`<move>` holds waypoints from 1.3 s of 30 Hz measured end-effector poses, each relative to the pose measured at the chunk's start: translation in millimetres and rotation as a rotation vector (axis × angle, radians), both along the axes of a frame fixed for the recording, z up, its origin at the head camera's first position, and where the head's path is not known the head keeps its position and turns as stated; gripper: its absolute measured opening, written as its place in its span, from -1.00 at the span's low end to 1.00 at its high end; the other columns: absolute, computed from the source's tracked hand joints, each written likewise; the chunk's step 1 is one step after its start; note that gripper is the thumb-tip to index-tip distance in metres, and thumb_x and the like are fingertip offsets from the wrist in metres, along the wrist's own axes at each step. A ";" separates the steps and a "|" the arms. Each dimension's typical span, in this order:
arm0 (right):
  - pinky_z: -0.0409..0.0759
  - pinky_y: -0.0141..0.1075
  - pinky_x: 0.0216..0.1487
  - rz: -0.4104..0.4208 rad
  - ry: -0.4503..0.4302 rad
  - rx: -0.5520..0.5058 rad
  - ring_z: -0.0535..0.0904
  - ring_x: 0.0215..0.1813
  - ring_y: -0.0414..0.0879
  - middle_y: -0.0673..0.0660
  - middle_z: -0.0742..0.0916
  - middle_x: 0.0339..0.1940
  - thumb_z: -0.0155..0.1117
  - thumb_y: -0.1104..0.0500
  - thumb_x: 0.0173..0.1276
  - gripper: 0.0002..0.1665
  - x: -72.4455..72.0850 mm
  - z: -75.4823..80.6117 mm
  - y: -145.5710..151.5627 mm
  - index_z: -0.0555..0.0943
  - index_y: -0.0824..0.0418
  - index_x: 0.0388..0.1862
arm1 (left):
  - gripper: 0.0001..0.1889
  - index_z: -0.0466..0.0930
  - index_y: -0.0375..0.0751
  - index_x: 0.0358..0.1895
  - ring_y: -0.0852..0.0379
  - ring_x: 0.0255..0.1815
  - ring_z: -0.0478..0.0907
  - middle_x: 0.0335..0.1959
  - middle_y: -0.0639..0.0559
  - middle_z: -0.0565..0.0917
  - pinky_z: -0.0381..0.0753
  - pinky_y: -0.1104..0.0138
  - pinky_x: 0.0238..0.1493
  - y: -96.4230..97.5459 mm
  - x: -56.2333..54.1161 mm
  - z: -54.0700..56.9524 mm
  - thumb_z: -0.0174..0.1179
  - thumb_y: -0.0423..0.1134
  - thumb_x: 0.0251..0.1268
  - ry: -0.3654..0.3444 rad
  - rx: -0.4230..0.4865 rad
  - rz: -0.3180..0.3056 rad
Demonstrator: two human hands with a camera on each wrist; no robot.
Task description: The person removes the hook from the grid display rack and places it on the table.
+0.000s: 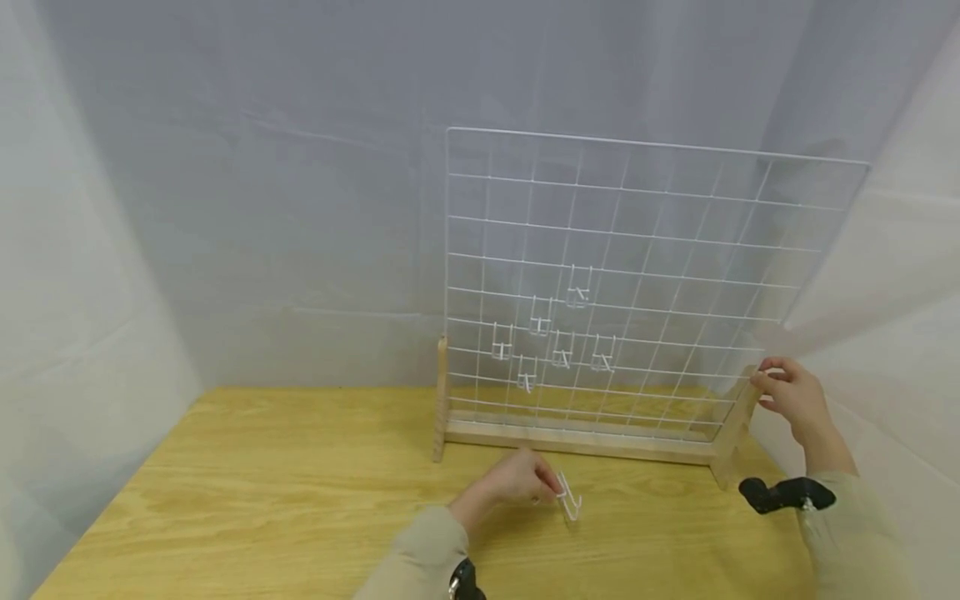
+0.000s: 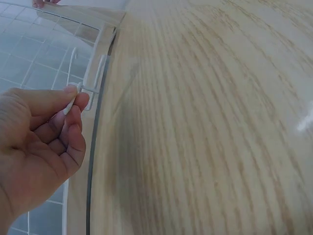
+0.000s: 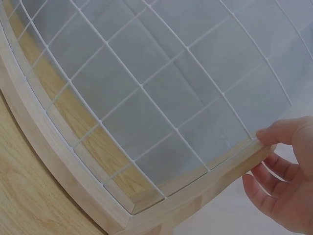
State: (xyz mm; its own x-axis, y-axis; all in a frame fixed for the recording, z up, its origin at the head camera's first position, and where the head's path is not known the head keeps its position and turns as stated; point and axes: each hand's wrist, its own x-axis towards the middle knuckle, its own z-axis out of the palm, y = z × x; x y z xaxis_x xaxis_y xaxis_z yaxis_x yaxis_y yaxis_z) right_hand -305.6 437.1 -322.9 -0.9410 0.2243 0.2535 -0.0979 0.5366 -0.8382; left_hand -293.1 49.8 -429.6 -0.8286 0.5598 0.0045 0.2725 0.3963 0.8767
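Between the thumb and fingertips of the left hand [image 1: 519, 477], a white wire hook [image 1: 571, 502] is pinched, and it is held over the tabletop [image 1: 262, 475] in front of the rack's base rail [image 1: 577, 442]. By the right hand [image 1: 797, 396], the upper end of the right wooden upright [image 1: 738, 429] is gripped, with the thumb on one face and the fingers bent round the other.

Thin white wire is crossed into squares in the grid panel [image 1: 656, 145], which is framed by a slightly thicker rod and seated in pale, smooth wood between the right upright and the left wooden upright [image 1: 440, 404]. Six similar hooks [image 1: 539, 324] with angled prongs are hung on its lower left half. Yellowish, streaked wood grain is shown by the tabletop, and soft folds by the grey curtain [image 1: 300, 208] behind.

Part of the held hook is hidden by the gripping fingertips, and the finer wires toward the right are nearly lost against the cloth. The left sleeve [image 1: 420, 550] is cut off by the lower edge of the head view; in the right wrist view, the right hand is cropped at the side.
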 end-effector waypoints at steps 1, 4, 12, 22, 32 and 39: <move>0.56 -0.49 -0.39 0.001 0.002 0.003 0.46 -0.41 -0.40 -0.11 0.49 -0.42 0.06 0.20 0.37 -0.79 0.2 0.2 -0.3 0.35 0.33 -0.17 | -0.90 0.67 -0.34 -0.48 0.28 -0.64 0.40 -0.52 -0.10 0.66 0.38 0.51 -0.61 0.9 0.3 -1.4 0.27 -0.57 -0.07 -0.003 -0.006 0.000; 0.56 -0.49 -0.39 0.001 0.008 0.014 0.46 -0.41 -0.40 -0.11 0.50 -0.42 0.05 0.19 0.38 -0.77 0.8 0.8 -1.6 0.33 0.36 -0.16 | -0.90 0.66 -0.34 -0.49 0.28 -0.67 0.36 -0.56 -0.09 0.64 0.33 0.52 -0.64 3.1 1.8 -4.9 0.27 -0.57 -0.08 -0.017 -0.013 -0.003; 0.56 -0.47 -0.39 -0.008 0.006 0.029 0.46 -0.41 -0.39 -0.09 0.50 -0.42 0.04 0.20 0.38 -0.73 2.1 1.7 -2.9 0.30 0.40 -0.14 | -0.93 0.66 -0.31 -0.53 0.31 -0.65 0.34 -0.63 0.09 0.57 0.31 0.53 -0.61 8.3 4.5 -8.9 0.29 -0.53 -0.08 0.052 -0.072 -0.036; 0.57 -0.46 -0.38 -0.008 0.001 0.019 0.46 -0.40 -0.40 -0.06 0.49 -0.39 0.03 0.21 0.38 -0.82 3.2 3.2 -4.2 0.34 0.32 -0.16 | -0.90 0.61 -0.27 -0.54 0.30 -0.64 0.34 -0.65 0.13 0.51 0.35 0.51 -0.59 10.8 4.2 -11.2 0.28 -0.51 -0.04 0.105 -0.161 -0.021; 0.57 -0.47 -0.37 -0.001 0.009 -0.011 0.47 -0.40 -0.41 -0.08 0.49 -0.38 0.07 0.21 0.36 -0.86 3.0 1.0 -3.7 0.38 0.26 -0.19 | -0.89 0.58 -0.27 -0.57 0.31 -0.65 0.32 -0.69 0.16 0.46 0.34 0.51 -0.59 9.4 3.1 -17.9 0.29 -0.51 -0.05 0.139 -0.156 -0.028; 0.56 -0.47 -0.39 -0.009 0.018 -0.007 0.46 -0.41 -0.40 -0.11 0.49 -0.40 0.07 0.21 0.36 -0.85 3.0 1.0 -3.8 0.36 0.27 -0.20 | -0.92 0.57 -0.25 -0.50 0.28 -0.58 0.38 -0.61 0.14 0.51 0.42 0.46 -0.52 3.4 1.4 -12.7 0.26 -0.48 -0.05 0.106 -0.094 0.005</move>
State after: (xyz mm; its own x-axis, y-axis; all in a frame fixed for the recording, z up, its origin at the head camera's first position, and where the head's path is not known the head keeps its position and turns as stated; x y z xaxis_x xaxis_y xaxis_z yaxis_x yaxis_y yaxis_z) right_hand -302.6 433.3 -321.9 -0.9343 0.2343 0.2688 -0.1085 0.5313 -0.8402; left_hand -291.7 53.1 -442.3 -0.8288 0.5581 0.0399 0.3597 0.4768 0.8021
